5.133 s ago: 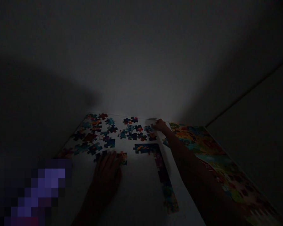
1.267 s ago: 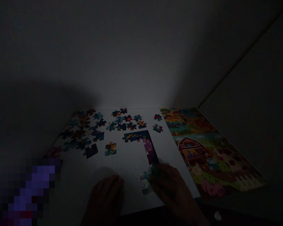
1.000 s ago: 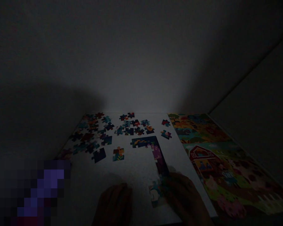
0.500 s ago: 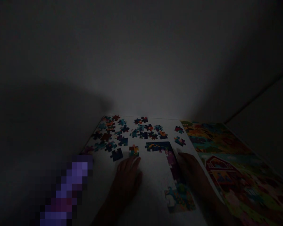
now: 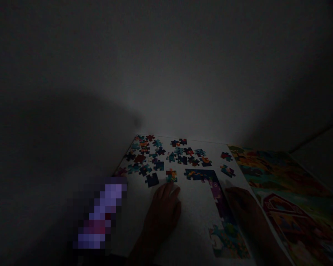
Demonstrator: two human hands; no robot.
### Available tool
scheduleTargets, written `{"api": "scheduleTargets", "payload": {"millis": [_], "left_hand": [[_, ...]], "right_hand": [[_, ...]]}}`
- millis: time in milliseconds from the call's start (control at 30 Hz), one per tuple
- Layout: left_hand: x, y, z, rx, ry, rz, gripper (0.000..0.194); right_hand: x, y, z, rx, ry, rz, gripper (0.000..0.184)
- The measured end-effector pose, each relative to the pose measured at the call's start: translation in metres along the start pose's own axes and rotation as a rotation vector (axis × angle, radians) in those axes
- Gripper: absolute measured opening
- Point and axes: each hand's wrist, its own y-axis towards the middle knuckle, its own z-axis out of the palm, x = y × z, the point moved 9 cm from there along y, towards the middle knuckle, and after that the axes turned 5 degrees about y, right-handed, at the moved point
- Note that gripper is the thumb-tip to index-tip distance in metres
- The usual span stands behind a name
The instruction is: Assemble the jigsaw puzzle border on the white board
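Note:
The scene is very dark. My left hand (image 5: 164,210) lies flat on a white board (image 5: 194,218), fingers stretched toward a small colourful puzzle piece (image 5: 171,175) just beyond the fingertips. My right hand (image 5: 242,207) rests open on the board, right beside the joined L-shaped run of pieces (image 5: 215,192) that ends in a colourful block (image 5: 229,240). Neither hand holds anything. Several loose pieces (image 5: 155,157) are scattered at the board's far side.
A colourful farm picture sheet (image 5: 288,199) lies to the right of the board. Two loose pieces (image 5: 226,163) sit near it. A blurred purple patch (image 5: 100,214) is at the left. A plain wall rises behind.
The view has swung left, so everything sits further right. Both hands moved up the board from its near edge; the right hand left the bottom block of the joined strip.

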Motion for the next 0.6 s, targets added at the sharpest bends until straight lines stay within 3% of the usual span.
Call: {"api": "scheduleTargets", "payload": {"millis": [600], "left_hand": [[0.0022, 0.0042, 0.0067, 0.091, 0.021, -0.019, 0.040]], "right_hand": [[-0.0033, 0.0004, 0.0031, 0.020, 0.012, -0.022, 0.036]]}}
